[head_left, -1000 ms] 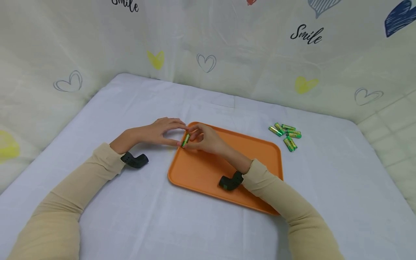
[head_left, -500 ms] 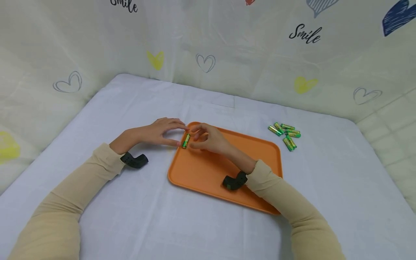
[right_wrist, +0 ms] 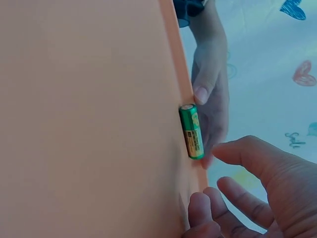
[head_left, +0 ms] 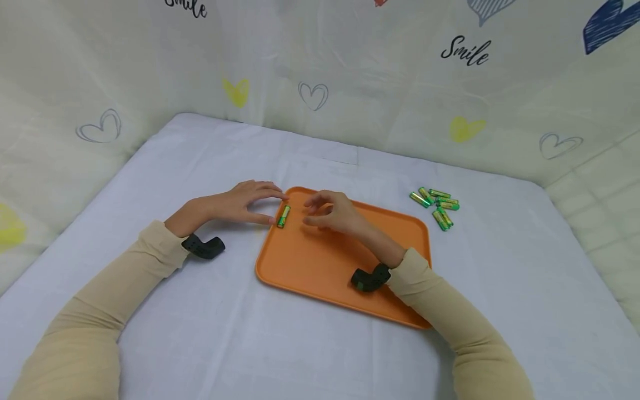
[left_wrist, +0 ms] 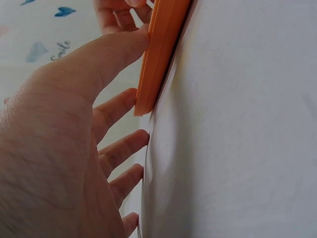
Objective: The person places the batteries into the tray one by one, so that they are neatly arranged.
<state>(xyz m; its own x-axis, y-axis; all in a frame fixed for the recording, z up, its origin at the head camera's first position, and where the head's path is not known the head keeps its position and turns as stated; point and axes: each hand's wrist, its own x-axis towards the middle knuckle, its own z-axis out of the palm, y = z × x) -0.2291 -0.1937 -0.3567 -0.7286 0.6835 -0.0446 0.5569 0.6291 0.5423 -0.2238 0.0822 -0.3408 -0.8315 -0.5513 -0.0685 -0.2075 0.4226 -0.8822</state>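
Observation:
A green and gold battery (head_left: 283, 216) lies along the left rim inside the orange tray (head_left: 310, 261). My left hand (head_left: 245, 201) rests at that rim from outside, thumb and index fingertip right at the edge, spread on either side of the battery's length. In the left wrist view the thumb touches the tray wall (left_wrist: 161, 54) and the other fingers reach down toward the cloth. My right hand (head_left: 334, 213) hovers over the tray just right of the battery, fingers loosely bent and holding nothing. The right wrist view shows the battery (right_wrist: 191, 131) apart from the right fingers.
Several more green batteries (head_left: 436, 205) lie in a loose cluster on the white cloth (head_left: 490, 266), right of the tray's far corner. A black wrist device (head_left: 204, 247) sits on each forearm. A printed curtain (head_left: 380, 83) hangs behind the table.
My right hand has let go of the battery and drawn away to the right, leaving it in the tray. My left hand stays at the rim.

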